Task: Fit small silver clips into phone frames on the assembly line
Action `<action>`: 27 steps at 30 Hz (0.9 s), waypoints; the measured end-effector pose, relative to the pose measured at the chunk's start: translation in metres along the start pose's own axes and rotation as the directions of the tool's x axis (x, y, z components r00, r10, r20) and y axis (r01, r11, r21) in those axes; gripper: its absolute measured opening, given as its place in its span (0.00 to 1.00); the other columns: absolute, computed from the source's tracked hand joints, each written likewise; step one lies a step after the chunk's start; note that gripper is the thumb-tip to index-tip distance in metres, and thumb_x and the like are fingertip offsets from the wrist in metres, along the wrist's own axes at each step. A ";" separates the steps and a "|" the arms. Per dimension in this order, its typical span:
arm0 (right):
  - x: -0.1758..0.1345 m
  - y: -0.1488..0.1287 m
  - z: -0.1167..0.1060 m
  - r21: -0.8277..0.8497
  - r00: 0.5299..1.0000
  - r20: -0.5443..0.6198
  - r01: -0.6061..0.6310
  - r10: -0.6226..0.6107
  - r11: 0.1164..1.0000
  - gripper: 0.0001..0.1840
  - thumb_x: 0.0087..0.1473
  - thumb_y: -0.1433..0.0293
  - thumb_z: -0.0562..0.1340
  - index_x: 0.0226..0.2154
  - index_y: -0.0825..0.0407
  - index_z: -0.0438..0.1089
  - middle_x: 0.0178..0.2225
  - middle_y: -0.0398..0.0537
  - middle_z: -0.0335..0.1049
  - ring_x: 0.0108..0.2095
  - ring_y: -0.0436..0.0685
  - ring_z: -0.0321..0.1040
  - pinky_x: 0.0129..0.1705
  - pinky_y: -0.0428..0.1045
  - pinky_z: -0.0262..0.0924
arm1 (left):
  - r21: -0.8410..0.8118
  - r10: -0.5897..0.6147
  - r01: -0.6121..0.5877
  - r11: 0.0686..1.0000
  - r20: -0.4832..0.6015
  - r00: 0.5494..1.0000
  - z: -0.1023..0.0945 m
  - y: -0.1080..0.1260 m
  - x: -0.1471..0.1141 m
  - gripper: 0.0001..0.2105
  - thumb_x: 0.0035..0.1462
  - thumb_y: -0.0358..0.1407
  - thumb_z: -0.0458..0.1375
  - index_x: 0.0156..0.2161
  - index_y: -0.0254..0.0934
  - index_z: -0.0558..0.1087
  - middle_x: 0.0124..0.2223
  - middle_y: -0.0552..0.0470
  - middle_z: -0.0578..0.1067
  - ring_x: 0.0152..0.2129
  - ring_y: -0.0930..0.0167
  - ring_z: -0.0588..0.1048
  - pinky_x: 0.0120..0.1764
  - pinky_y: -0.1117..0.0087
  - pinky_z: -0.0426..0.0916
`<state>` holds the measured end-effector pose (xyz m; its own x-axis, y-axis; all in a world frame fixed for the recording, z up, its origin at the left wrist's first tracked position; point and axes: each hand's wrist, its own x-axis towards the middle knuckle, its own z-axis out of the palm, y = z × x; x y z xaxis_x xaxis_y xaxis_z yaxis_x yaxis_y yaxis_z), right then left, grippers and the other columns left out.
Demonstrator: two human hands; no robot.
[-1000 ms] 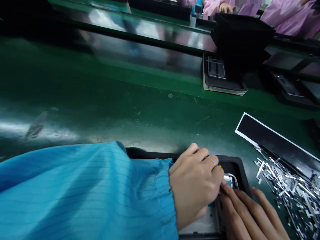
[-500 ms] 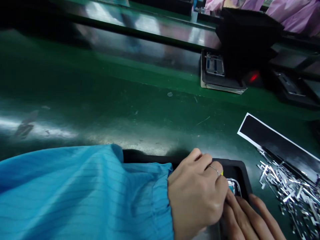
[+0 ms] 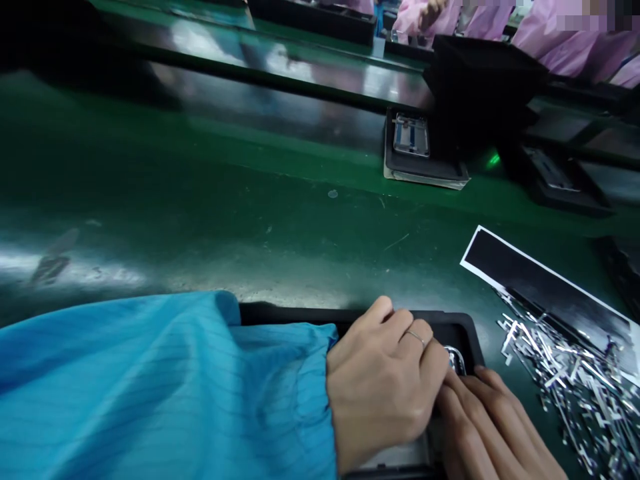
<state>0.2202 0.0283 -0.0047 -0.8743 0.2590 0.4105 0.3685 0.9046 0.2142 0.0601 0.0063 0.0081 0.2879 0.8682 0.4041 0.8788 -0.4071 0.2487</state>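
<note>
Seen from my remote post, a blue sleeve (image 3: pixel 165 393) stretches in from the left along the near edge of a green bench (image 3: pixel 225 220). My left hand (image 3: pixel 385 387), a thin ring (image 3: pixel 415 335) on one finger, bends over a black tray (image 3: pixel 450 318), knuckles up and fingers curled under; the tips are hidden, so I cannot tell whether they pinch anything. Below that hand, part of a pale piece (image 3: pixel 400 458) shows in the tray. Across the bench, a panel (image 3: pixel 411 135) lies on a small tray (image 3: pixel 425 170). Near my fingers, the rounded corner of a silver frame (image 3: pixel 456 360) shows inside the black tray, the rest covered by my hands; I cannot tell whether frame and pale piece are one. My right hand (image 3: pixel 493 427) leans in with fingers side by side, meeting the left; its grip, too, I cannot tell. Beyond rises a dark stack (image 3: pixel 485 73), with co-workers' pink sleeves (image 3: pixel 550 40) behind. At right, a white-edged black strip (image 3: pixel 535 273) lies slanted above a loose heap of metal bits (image 3: pixel 575 380).
</note>
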 end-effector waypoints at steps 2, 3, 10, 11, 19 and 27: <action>0.000 -0.001 0.001 0.003 1.000 -0.019 -0.019 0.020 1.000 0.10 0.48 0.80 0.49 0.31 0.60 0.64 0.34 0.52 0.67 0.30 0.54 0.65 0.37 0.53 0.58 | 0.003 0.063 -0.063 0.998 -0.026 0.998 -0.001 -0.002 -0.001 0.13 0.54 0.25 0.39 0.27 0.30 0.66 0.23 0.50 0.63 0.21 0.70 0.57 0.26 0.67 0.53; 0.001 -0.001 0.002 0.004 1.000 -0.024 -0.020 0.020 1.000 0.10 0.48 0.80 0.49 0.31 0.59 0.64 0.34 0.51 0.67 0.31 0.54 0.64 0.37 0.53 0.58 | 0.000 0.093 -0.093 0.996 -0.028 0.995 -0.001 -0.003 -0.001 0.14 0.54 0.25 0.39 0.28 0.30 0.66 0.23 0.50 0.64 0.21 0.71 0.57 0.27 0.67 0.53; -0.001 -0.008 0.008 0.044 0.988 -0.072 -0.135 0.138 0.990 0.11 0.50 0.79 0.47 0.32 0.58 0.64 0.35 0.49 0.67 0.32 0.52 0.64 0.39 0.52 0.57 | -0.079 0.064 -0.064 0.995 -0.005 0.998 -0.004 -0.006 -0.002 0.12 0.52 0.24 0.42 0.23 0.31 0.65 0.25 0.51 0.62 0.22 0.72 0.55 0.29 0.66 0.52; -0.001 -0.009 0.009 0.043 0.986 -0.077 -0.142 0.145 0.989 0.12 0.50 0.79 0.47 0.32 0.58 0.64 0.35 0.48 0.67 0.32 0.52 0.64 0.39 0.52 0.57 | -0.103 0.020 -0.017 0.995 0.023 1.000 -0.004 -0.006 -0.002 0.12 0.52 0.25 0.42 0.23 0.31 0.64 0.25 0.51 0.62 0.23 0.72 0.55 0.29 0.67 0.52; 0.000 -0.008 0.007 0.016 0.993 -0.041 -0.114 0.114 0.993 0.13 0.49 0.80 0.46 0.32 0.56 0.62 0.39 0.48 0.65 0.33 0.53 0.64 0.37 0.51 0.56 | -0.240 -0.050 0.059 0.969 0.043 0.998 0.001 -0.011 -0.003 0.11 0.51 0.25 0.43 0.20 0.31 0.59 0.26 0.51 0.61 0.24 0.72 0.54 0.27 0.67 0.48; 0.001 -0.012 0.006 -0.023 0.991 0.002 -0.133 0.133 0.991 0.13 0.52 0.77 0.44 0.31 0.53 0.62 0.38 0.40 0.66 0.31 0.53 0.63 0.39 0.53 0.53 | -0.240 -0.083 0.108 0.965 0.110 0.990 -0.005 -0.012 -0.005 0.10 0.52 0.25 0.43 0.22 0.32 0.62 0.26 0.52 0.61 0.25 0.72 0.56 0.29 0.67 0.50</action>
<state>0.2129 0.0202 -0.0124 -0.8182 0.3774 0.4337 0.4884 0.8543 0.1779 0.0456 0.0051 0.0074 0.2535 0.9250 0.2830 0.7875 -0.3672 0.4949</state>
